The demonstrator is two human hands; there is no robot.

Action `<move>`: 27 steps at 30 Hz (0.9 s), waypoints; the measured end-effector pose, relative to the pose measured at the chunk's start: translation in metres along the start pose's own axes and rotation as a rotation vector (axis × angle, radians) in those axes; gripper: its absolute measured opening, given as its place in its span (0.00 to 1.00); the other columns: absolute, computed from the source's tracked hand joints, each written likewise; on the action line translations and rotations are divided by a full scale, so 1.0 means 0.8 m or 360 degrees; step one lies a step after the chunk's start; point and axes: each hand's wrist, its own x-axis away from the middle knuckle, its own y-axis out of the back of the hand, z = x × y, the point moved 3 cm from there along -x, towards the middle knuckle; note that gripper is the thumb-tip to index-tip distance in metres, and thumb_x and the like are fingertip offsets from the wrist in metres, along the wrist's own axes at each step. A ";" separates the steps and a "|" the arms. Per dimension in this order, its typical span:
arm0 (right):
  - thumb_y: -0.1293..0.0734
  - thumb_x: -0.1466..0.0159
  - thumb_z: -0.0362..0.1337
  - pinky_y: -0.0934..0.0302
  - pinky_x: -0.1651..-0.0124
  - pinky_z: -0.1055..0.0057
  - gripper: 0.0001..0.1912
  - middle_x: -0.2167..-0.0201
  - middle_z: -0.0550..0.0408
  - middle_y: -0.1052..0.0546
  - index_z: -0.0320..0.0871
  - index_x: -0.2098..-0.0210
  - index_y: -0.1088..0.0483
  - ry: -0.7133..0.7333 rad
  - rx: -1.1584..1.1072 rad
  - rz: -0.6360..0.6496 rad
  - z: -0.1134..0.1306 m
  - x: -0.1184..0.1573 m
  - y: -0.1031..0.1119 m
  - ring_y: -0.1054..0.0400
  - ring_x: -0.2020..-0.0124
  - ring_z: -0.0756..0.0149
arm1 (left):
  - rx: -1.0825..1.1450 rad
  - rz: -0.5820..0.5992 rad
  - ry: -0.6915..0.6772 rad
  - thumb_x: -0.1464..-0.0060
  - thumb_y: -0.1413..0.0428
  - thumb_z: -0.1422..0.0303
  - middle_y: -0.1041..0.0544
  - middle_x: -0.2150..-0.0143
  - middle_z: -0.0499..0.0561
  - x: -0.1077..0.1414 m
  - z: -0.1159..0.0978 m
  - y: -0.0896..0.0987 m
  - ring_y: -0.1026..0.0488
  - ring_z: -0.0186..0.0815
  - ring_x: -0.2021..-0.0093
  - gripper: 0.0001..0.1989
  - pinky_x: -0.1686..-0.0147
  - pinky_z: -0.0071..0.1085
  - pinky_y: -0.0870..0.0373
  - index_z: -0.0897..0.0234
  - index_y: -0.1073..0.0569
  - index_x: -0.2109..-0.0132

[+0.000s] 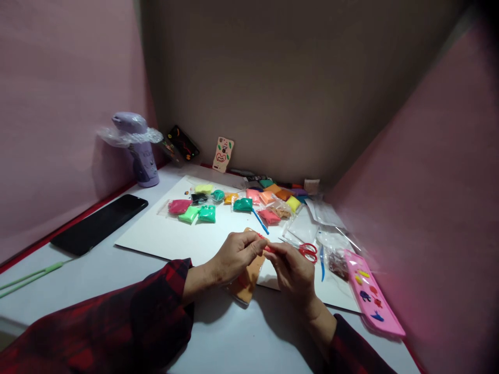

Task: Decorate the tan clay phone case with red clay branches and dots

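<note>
Both hands meet near the middle of the view, fingertips almost touching. Thumb and fingers of my left hand (241,254) are pinched together on a small bit of red clay. My right hand (292,267) is closed as well, pinching red clay (268,249) between thumb and forefinger. Beneath my left hand lies an orange-tan phone case (245,291), partly hidden by the fingers and wrist. Just beyond the hands a blue stick tool (260,222) rests on the white board (156,236). Red-handled scissors (307,252) lie right beside my right hand.
Coloured clay packets, a green one (243,204) among them, spread across the board's back. A purple bottle (144,161) and black phone (99,223) stand and lie left. On the right are a blue knife (322,264) and a pink case (374,298). A decorated case (223,154) leans behind.
</note>
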 end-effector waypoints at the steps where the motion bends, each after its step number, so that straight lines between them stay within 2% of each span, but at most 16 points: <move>1: 0.34 0.38 0.28 0.35 0.69 0.75 0.08 0.71 0.55 0.24 0.43 0.59 0.30 -0.0001 -0.0007 -0.0007 0.000 0.000 0.000 0.29 0.72 0.70 | 0.0001 0.0007 0.0004 0.40 0.52 0.55 0.39 0.77 0.46 0.000 0.000 0.000 0.43 0.30 0.74 0.21 0.74 0.27 0.45 0.67 0.36 0.74; 6: 0.35 0.38 0.28 0.36 0.70 0.75 0.05 0.74 0.57 0.26 0.43 0.63 0.29 -0.0015 -0.0047 -0.0025 0.001 -0.001 0.001 0.32 0.74 0.72 | 0.0001 0.0019 0.0012 0.41 0.52 0.53 0.39 0.78 0.45 0.001 0.001 0.003 0.43 0.30 0.75 0.22 0.75 0.26 0.45 0.68 0.34 0.72; 11: 0.34 0.38 0.29 0.34 0.68 0.74 0.09 0.70 0.54 0.24 0.43 0.57 0.30 -0.0019 -0.0056 0.0011 0.001 0.000 0.001 0.29 0.71 0.70 | -0.0006 0.0017 -0.0016 0.40 0.51 0.55 0.36 0.75 0.47 0.001 -0.001 0.003 0.41 0.30 0.73 0.21 0.73 0.26 0.43 0.68 0.34 0.73; 16: 0.35 0.38 0.27 0.36 0.71 0.75 0.06 0.73 0.56 0.25 0.43 0.63 0.29 -0.0030 -0.0073 -0.0023 0.002 -0.002 0.002 0.31 0.73 0.71 | 0.0007 0.0020 -0.0009 0.39 0.55 0.52 0.38 0.78 0.45 0.002 -0.001 0.004 0.42 0.29 0.76 0.23 0.76 0.26 0.44 0.68 0.33 0.71; 19: 0.34 0.38 0.27 0.36 0.71 0.76 0.06 0.74 0.57 0.26 0.43 0.63 0.29 -0.0027 -0.0073 -0.0034 0.002 -0.002 0.002 0.32 0.74 0.72 | 0.0001 0.0022 -0.0017 0.40 0.52 0.53 0.38 0.77 0.46 0.001 -0.001 0.005 0.42 0.29 0.75 0.22 0.75 0.26 0.44 0.68 0.33 0.71; 24: 0.33 0.38 0.30 0.36 0.71 0.74 0.10 0.70 0.54 0.25 0.42 0.57 0.30 -0.0010 -0.0031 0.0030 -0.001 0.003 0.001 0.31 0.73 0.70 | 0.0004 -0.0022 -0.0009 0.41 0.51 0.55 0.38 0.75 0.47 0.000 0.000 0.005 0.42 0.30 0.73 0.20 0.74 0.26 0.43 0.67 0.36 0.73; 27: 0.33 0.38 0.29 0.36 0.71 0.75 0.09 0.71 0.55 0.26 0.43 0.58 0.30 -0.0025 -0.0060 0.0003 -0.001 0.003 0.002 0.32 0.74 0.71 | 0.0022 -0.0006 0.0016 0.41 0.51 0.54 0.37 0.76 0.47 0.000 0.001 0.005 0.41 0.30 0.74 0.21 0.74 0.26 0.43 0.67 0.35 0.72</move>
